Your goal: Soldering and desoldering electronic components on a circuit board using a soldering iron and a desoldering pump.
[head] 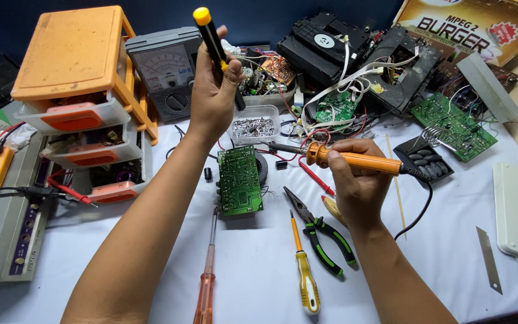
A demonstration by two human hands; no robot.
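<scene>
soldering iron: smooth orange plastic handle, metal tip
pump tool: glossy black plastic, yellow cap
circuit board: matt green
pliers: dull metal, rubbery grips
surface: white cloth, slightly creased

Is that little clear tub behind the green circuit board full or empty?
Partly filled. The clear tub holds a layer of small silvery metal bits covering its bottom, well below the rim. It sits just behind the green circuit board.

A black tool with a yellow cap stands nearly upright, tilted a little, raised above the green circuit board that lies flat on the white table. The orange-handled soldering iron lies almost level, tip pointing left near that board, its black cord trailing right.
</scene>
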